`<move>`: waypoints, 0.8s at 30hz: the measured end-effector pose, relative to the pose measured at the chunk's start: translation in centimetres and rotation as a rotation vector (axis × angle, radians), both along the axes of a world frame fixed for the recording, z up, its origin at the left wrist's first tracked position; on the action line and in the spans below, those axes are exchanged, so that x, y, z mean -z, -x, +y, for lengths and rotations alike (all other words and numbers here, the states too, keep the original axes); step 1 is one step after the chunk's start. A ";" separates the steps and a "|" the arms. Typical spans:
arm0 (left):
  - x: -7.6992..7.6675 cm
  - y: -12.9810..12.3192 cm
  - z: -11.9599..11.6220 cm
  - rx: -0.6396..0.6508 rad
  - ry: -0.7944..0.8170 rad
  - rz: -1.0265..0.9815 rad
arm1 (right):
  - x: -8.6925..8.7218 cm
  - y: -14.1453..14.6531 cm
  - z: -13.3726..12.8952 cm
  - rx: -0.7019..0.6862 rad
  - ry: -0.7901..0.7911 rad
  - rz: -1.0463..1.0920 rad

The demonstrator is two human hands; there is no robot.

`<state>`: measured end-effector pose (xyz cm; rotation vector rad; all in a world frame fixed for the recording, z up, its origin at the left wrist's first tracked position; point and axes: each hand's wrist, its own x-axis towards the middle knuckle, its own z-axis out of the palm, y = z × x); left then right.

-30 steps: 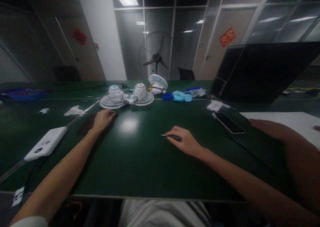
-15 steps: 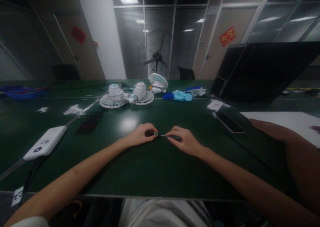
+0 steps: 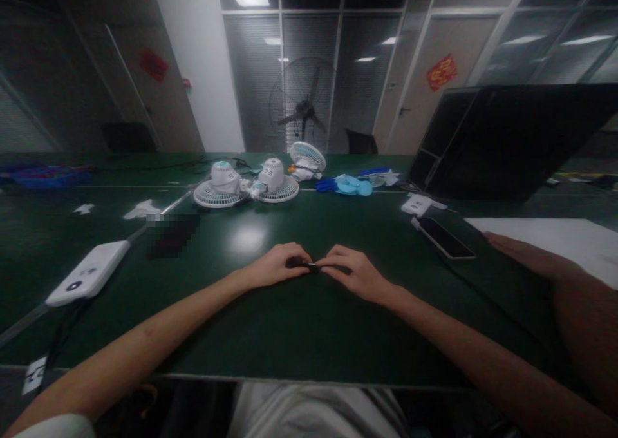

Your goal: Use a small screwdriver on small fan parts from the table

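Over the middle of the green table (image 3: 290, 328), my left hand (image 3: 276, 264) is closed, thumb and forefinger pinching a small dark piece (image 3: 312, 268) too small to name. My right hand (image 3: 355, 270) is closed around the dark handle of a slim screwdriver (image 3: 344, 270). Its fingertips almost meet those of my left hand, at the small piece. Most of the screwdriver's shaft is hidden by the fingers; only a short bright bit shows between the hands.
White fan heads (image 3: 221, 193) lie at the back, beside blue gloves (image 3: 355, 185). A phone (image 3: 445, 238) and a white device (image 3: 416, 204) are to the right, near another person's hand (image 3: 524, 254) and a large black monitor (image 3: 521, 142). A white box (image 3: 91, 274) lies left.
My hands have drawn closer together. The screwdriver's shaft, visible between them before, is now mostly covered, and the green bit at my left fingertips no longer shows.
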<state>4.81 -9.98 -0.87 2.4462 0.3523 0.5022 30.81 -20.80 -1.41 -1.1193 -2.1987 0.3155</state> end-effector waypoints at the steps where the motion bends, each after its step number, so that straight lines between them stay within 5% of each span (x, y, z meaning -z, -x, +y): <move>1: 0.0 0.0 0.0 -0.003 0.000 0.001 | 0.0 0.1 0.0 -0.005 -0.005 0.018; 24: 0.3 3.3 1.6 0.016 0.083 0.010 | 0.3 0.3 0.2 0.120 -0.006 0.057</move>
